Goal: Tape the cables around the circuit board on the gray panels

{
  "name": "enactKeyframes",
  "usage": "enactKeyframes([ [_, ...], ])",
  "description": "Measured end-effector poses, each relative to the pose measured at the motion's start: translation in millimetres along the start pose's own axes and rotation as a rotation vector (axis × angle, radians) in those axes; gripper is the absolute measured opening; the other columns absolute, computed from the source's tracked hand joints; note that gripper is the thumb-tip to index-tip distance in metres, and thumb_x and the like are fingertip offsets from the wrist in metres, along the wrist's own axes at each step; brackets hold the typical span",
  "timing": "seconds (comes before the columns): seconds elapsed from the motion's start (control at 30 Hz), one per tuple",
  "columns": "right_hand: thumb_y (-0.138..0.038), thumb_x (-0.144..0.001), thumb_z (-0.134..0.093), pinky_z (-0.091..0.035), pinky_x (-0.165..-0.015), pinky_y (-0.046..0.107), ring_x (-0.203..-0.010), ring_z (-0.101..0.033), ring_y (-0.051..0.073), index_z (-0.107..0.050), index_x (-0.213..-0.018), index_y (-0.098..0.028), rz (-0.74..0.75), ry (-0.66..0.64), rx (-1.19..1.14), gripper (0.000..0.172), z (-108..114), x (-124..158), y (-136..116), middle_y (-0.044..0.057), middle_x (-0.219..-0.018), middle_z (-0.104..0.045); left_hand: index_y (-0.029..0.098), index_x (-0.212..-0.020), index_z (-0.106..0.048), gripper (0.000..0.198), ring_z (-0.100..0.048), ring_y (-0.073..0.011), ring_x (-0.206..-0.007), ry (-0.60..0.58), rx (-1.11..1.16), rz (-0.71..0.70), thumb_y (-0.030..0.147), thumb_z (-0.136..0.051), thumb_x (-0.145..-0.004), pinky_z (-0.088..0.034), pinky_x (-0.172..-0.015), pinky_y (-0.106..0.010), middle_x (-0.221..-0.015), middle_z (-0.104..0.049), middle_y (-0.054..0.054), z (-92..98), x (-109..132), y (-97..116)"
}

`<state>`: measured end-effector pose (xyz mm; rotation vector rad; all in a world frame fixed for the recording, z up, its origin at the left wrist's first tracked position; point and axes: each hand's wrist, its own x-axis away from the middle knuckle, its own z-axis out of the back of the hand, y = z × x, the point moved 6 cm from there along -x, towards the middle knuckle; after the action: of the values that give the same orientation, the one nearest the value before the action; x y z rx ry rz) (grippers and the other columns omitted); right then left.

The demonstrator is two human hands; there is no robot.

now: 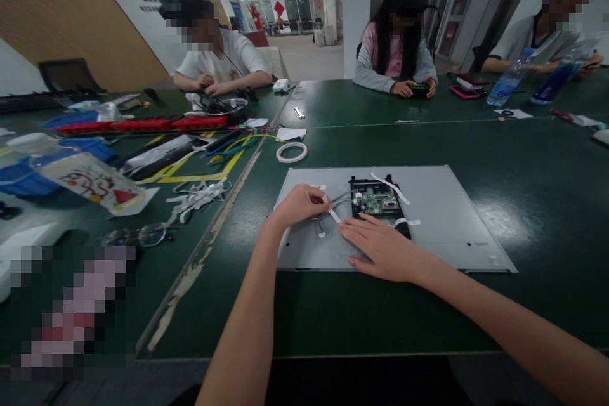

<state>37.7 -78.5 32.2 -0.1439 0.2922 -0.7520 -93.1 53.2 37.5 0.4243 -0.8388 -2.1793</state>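
Note:
A flat grey metal panel (pixel 442 216) lies on the green table in front of me. On it sits a black frame with a green circuit board (pixel 379 203), and grey cables (pixel 341 199) run out of its left side. My left hand (pixel 302 204) pinches one end of a white tape strip (pixel 335 213) over the cables. My right hand (pixel 375 244) rests flat on the panel, fingers stretched out, its fingertips at the strip's lower end. Another white strip (pixel 391 188) crosses the top of the black frame, and a short one (pixel 413 222) sits at its lower right.
A roll of white tape (pixel 292 152) lies beyond the panel, with a small wrench (pixel 299 113) farther back. Crumpled white strips (pixel 197 198), eyeglasses (pixel 152 235) and a bottle (pixel 85 177) are at left. Several people sit across the table; bottles (pixel 511 79) stand at right.

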Motion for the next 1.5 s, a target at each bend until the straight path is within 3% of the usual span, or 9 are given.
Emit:
enactKeyframes([
  [0.33, -0.042, -0.091, -0.039, -0.017, -0.112, 0.038, -0.130, -0.032, 0.019, -0.040, -0.134, -0.013, 0.005, 0.002, -0.007, 0.053, 1.7, 0.0, -0.5, 0.009, -0.138, -0.041, 0.013, -0.072, -0.065, 0.013, -0.051, -0.0086, -0.050, 0.046, -0.010, 0.063, 0.024, -0.058, -0.072, -0.037, -0.051, -0.019, -0.054, -0.057, 0.002, 2.3, -1.5, -8.9],
  [0.6, -0.042, -0.091, -0.039, -0.018, -0.112, 0.039, -0.130, -0.033, 0.019, -0.042, -0.133, -0.012, 0.000, -0.003, -0.010, 0.051, 0.8, 0.9, -0.5, 0.010, -0.138, -0.041, 0.015, -0.071, -0.059, 0.015, -0.052, -0.0110, -0.056, 0.066, -0.124, 0.065, 0.030, -0.057, -0.072, -0.038, -0.056, -0.021, -0.058, -0.056, 0.002, 4.5, -1.7, -9.6],
  [0.83, -0.041, -0.091, -0.038, -0.020, -0.111, 0.039, -0.130, -0.033, 0.019, -0.044, -0.132, -0.012, -0.002, 0.002, -0.001, 0.050, 0.2, 1.5, -1.0, 0.010, -0.139, -0.040, 0.018, -0.090, -0.049, 0.027, -0.045, -0.0110, -0.058, 0.191, -0.258, 0.011, 0.028, -0.061, -0.068, -0.032, -0.054, -0.022, -0.068, -0.049, 0.005, 10.1, -0.4, 1.1],
  [1.0, -0.041, -0.092, -0.038, -0.020, -0.112, 0.038, -0.131, -0.031, 0.019, -0.044, -0.132, -0.012, -0.002, 0.000, -0.006, 0.050, -0.3, 1.8, -0.8, 0.010, -0.140, -0.038, 0.019, -0.075, -0.050, 0.005, -0.044, -0.0116, -0.058, 0.080, -0.370, -0.063, 0.023, -0.053, -0.073, -0.030, -0.056, -0.022, -0.063, -0.047, 0.004, 4.3, -1.7, 9.7],
  [1.2, -0.043, -0.092, -0.038, -0.021, -0.111, 0.039, -0.131, -0.031, 0.020, -0.044, -0.132, -0.013, -0.011, -0.003, -0.047, 0.051, -1.0, 2.1, 1.0, 0.010, -0.141, -0.037, 0.018, -0.072, -0.055, 0.018, -0.052, -0.0156, -0.068, -0.044, -0.555, -0.082, 0.026, -0.043, -0.084, -0.034, -0.061, -0.025, -0.072, -0.057, -0.003, -5.8, -3.0, 10.3],
  [1.37, -0.042, -0.091, -0.038, -0.021, -0.111, 0.039, -0.131, -0.031, 0.020, -0.044, -0.132, -0.012, -0.011, -0.007, -0.035, 0.051, -0.8, 2.0, 0.5, 0.011, -0.140, -0.038, 0.018, -0.077, -0.057, 0.021, -0.052, -0.0192, -0.073, -0.029, -0.745, -0.081, 0.029, -0.041, -0.087, -0.034, -0.067, -0.029, -0.076, -0.057, -0.006, -8.2, -2.7, 15.3],
  [1.5, -0.040, -0.091, -0.040, -0.020, -0.111, 0.039, -0.130, -0.032, 0.020, -0.045, -0.131, -0.012, -0.016, -0.001, -0.036, 0.049, -0.4, 2.1, 0.5, 0.011, -0.140, -0.038, 0.019, -0.079, -0.058, 0.026, -0.051, -0.0202, -0.077, -0.034, -0.750, -0.054, 0.038, -0.043, -0.087, -0.033, -0.068, -0.030, -0.079, -0.057, -0.007, -6.7, -0.9, 12.7],
])
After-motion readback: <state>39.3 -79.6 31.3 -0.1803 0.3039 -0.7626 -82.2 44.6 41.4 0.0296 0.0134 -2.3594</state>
